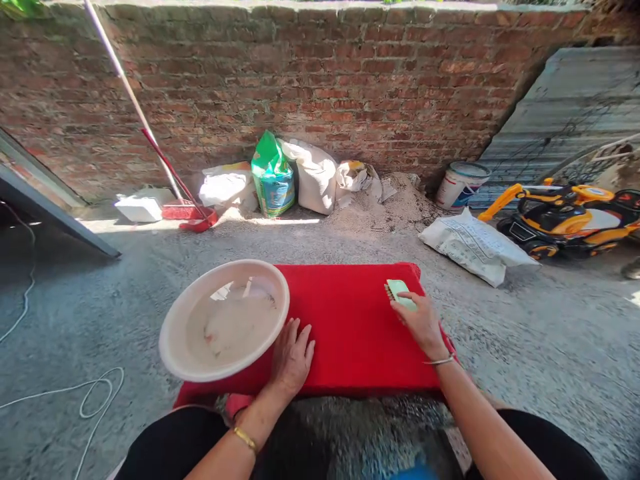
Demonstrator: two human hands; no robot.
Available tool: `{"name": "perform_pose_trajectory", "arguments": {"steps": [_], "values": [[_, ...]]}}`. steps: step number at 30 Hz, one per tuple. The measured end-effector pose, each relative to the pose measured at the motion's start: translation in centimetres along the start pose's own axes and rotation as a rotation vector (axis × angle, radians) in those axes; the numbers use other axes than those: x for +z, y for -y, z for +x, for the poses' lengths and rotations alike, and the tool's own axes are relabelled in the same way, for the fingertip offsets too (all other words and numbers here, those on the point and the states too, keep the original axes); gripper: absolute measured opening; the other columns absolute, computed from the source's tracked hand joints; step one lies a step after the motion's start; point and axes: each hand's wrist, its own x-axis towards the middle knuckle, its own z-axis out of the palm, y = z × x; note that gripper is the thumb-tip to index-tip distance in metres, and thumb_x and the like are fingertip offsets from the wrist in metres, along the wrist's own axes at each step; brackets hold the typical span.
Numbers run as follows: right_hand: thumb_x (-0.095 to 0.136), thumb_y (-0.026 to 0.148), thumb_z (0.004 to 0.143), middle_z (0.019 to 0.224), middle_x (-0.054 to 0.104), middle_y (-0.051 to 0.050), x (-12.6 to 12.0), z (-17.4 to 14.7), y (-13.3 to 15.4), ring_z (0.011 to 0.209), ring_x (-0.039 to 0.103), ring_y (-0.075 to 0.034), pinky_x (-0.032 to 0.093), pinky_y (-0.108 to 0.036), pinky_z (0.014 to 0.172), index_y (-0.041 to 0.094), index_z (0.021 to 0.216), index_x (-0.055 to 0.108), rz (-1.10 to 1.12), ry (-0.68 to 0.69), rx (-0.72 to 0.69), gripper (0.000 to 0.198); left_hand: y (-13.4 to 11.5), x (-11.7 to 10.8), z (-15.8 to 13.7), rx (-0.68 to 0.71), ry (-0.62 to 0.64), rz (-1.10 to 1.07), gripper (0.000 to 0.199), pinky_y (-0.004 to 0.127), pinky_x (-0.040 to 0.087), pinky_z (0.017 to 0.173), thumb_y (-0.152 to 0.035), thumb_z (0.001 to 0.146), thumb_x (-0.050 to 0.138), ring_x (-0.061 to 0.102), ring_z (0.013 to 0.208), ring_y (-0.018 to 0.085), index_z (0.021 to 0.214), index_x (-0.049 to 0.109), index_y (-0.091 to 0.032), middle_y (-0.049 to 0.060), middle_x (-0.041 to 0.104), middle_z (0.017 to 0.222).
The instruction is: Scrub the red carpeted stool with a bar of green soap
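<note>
A red cloth [345, 320] is spread over a low, flat surface in front of me. On its right part, my right hand [420, 323] grips a pale green scrubbing brush [401, 293], its bristles showing along the left side. My left hand [293, 353] lies flat on the cloth with fingers stretched out, just beside the basin's rim. That wide, pale pink basin [175, 357] stands on the cloth's left part and holds cloudy water with small bits in it.
Against the brick wall [350, 87] sit a green bag [273, 177], white sacks [316, 177] and a sand heap [385, 203]. A red dustpan [200, 220], a paint bucket [461, 187], a filled sack [477, 243] and a yellow toy excavator [575, 217] stand around. A white cable [103, 400] lies left.
</note>
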Motion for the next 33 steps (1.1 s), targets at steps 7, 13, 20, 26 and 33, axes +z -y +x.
{"name": "perform_pose_trajectory", "arguments": {"steps": [7, 13, 20, 26, 33], "values": [[0.065, 0.041, 0.082, 0.113, 0.056, -0.01, 11.9, -1.5, 14.3, 0.1, 0.056, -0.023, 0.042, -0.034, 0.086, 0.029, 0.111, 0.07, -0.249, 0.29, -0.441, 0.032, -1.7, -0.7, -0.2, 0.164, 0.179, -0.164, 0.049, 0.064, 0.029, 0.108, -0.053, 0.085, 0.059, 0.044, 0.134, 0.033, 0.129, 0.059, -0.032, 0.01, 0.054, 0.141], [0.062, 0.041, 0.085, 0.124, 0.051, -0.011, 12.2, 0.8, 13.0, 0.106, 0.052, -0.025, 0.038, -0.037, 0.09, 0.033, 0.118, 0.067, -0.441, 0.299, -0.549, 0.034, -1.7, -0.4, -0.3, 0.139, 0.2, -0.16, 0.049, 0.063, 0.026, 0.11, -0.052, 0.086, 0.058, 0.042, 0.135, 0.033, 0.13, 0.058, -0.03, 0.011, 0.052, 0.142], [0.059, 0.042, 0.082, 0.105, 0.06, -0.012, -1.5, 8.3, -2.4, 0.1, 0.056, -0.027, 0.043, -0.038, 0.083, 0.024, 0.113, 0.07, -0.553, 0.041, -0.006, 0.038, -2.1, -1.0, -0.3, 0.129, 0.233, -0.167, 0.049, 0.062, 0.021, 0.113, -0.055, 0.088, 0.055, 0.038, 0.138, 0.031, 0.131, 0.057, -0.031, 0.009, 0.049, 0.145], [0.06, 0.045, 0.078, 0.093, 0.064, -0.014, -0.9, 9.0, -1.0, 0.097, 0.056, -0.03, 0.043, -0.04, 0.08, 0.018, 0.109, 0.071, -0.503, -0.109, 0.104, 0.043, -2.4, -1.4, -0.1, 0.112, 0.265, -0.168, 0.051, 0.063, 0.02, 0.113, -0.055, 0.089, 0.052, 0.037, 0.139, 0.032, 0.132, 0.057, -0.029, 0.011, 0.048, 0.146], [0.058, 0.047, 0.086, 0.119, 0.055, -0.011, 14.0, 3.8, 15.2, 0.1, 0.054, -0.023, 0.039, -0.036, 0.088, 0.028, 0.115, 0.068, -0.429, 0.244, -0.422, 0.037, -2.3, -1.0, -0.4, 0.133, 0.26, -0.178, 0.053, 0.065, 0.02, 0.113, -0.056, 0.09, 0.048, 0.035, 0.14, 0.034, 0.135, 0.054, -0.028, 0.012, 0.047, 0.147]]}}
